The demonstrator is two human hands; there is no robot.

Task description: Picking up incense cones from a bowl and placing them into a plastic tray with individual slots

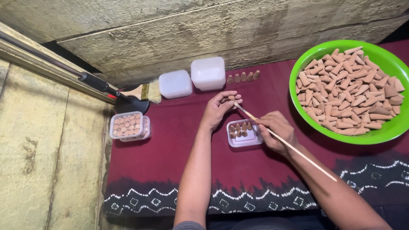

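Bowl [385, 134], bright green and round, sits at three o'clock on the cloth, heaped with tan clay-coloured cones [349, 91]. Near the centre, a small clear tray [244, 142] holds a short row of the same cones along its far side, with the near half bare. At nine o'clock a lidded clear box [128, 125] is packed full of cones seen end-on. At twelve o'clock two white plastic tubs [194, 79] stand side by side, their contents hidden. Just to their right, four loose cones [243, 77] stand upright in a row on the cloth.

Everything rests on a dark red cloth [170, 162] with a dark band and white zigzag pattern along its near edge. Rough wooden planks [47, 145] lie to the left, and a weathered wall [170, 34] rises behind. A paintbrush [142, 92] with pale bristles lies at eleven o'clock, beside a dark-handled tool.

The left hand [219, 110], just beyond the tray, has its fingertips pinched narrowly around a single cone [231, 98]. The right hand [277, 132], at the tray's right edge, grips a long thin wooden stick [298, 152] closed between thumb and fingers. The stick's tip meets the cone held in the left hand, and its other end slants toward four o'clock.
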